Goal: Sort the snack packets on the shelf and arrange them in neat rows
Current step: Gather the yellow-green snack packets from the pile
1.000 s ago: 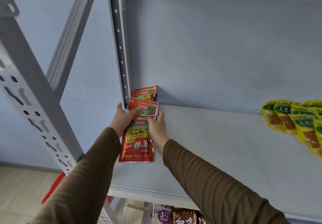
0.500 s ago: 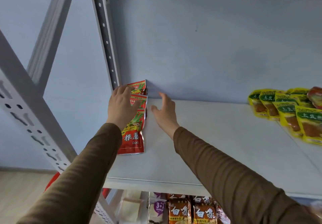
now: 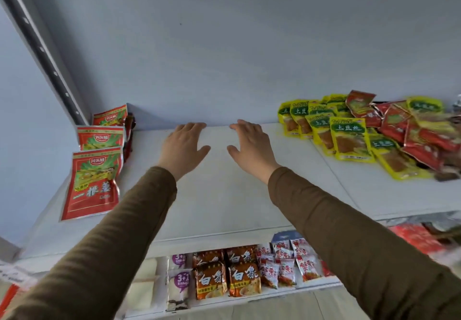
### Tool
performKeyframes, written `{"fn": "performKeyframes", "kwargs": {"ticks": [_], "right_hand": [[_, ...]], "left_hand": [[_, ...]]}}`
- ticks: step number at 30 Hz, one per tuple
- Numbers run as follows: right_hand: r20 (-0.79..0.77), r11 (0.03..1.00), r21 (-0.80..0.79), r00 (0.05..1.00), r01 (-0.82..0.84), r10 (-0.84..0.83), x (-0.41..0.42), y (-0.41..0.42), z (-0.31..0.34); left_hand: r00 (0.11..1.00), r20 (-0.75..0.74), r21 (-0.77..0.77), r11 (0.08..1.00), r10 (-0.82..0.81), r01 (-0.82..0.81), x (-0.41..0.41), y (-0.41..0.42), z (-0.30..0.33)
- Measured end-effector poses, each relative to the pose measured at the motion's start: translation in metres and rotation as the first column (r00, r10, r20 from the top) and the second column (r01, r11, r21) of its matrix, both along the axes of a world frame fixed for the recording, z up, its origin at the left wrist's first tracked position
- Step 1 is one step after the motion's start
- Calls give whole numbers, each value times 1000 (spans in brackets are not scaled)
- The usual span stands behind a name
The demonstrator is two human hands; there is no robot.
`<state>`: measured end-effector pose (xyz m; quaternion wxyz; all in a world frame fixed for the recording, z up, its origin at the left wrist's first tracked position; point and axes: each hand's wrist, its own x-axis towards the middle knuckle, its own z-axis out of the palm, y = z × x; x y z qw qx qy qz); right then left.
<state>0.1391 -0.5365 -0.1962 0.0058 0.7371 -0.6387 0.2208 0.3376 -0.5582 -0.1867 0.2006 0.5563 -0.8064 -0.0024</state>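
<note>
Fingers of the left hand [image 3: 183, 145] and the right hand [image 3: 249, 145] were spread wide, palms down, over the bare middle of the white shelf [image 3: 224, 200], and neither had hold of anything. Nothing lay between the two hands, and nothing stood between them and the packets on either side. At the far left, three red packets [image 3: 93, 182] lay in one overlapping row running from the back wall toward the near edge, just beside the grey upright post [image 3: 45, 50]. At the far right, a loose heap of yellow-green packets [image 3: 349, 140] mixed with more red packets [image 3: 411, 135] sat well apart from the hands; at least seven yellow ones showed, though the blurred pile could not be counted exactly. Below the near edge, the lower shelf [image 3: 249, 299] held four orange packets [image 3: 240, 279], two purple-labelled packets [image 3: 180, 282] and a cluster of small white-and-red sachets [image 3: 287, 265]. Half a second before, the left hand had been pressing on the red row and the right hand had hovered beside it; both had since moved right to the empty middle.
</note>
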Motion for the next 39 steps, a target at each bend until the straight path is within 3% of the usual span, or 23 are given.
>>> {"fn": "performKeyframes", "kwargs": {"ticks": [12,28,35,39], "right_hand": [[-77,999,20,996,41,-39,-206,56,-1],[-57,982,102,986,160,-155,-331,34,-7],[-152,941,255,970,222,-188,-384,-1,-7],[-212,938,303,971,171,-109,-398,-24,-14]], "left_hand": [[998,-39,118,991,-55,59,-207,42,-13],[988,-111,174,977,-106,125,-317,6,-22],[980,-200,253,966,-9,60,-363,-22,-28],[952,-275,345,938,137,-35,-392,-39,-33]]}}
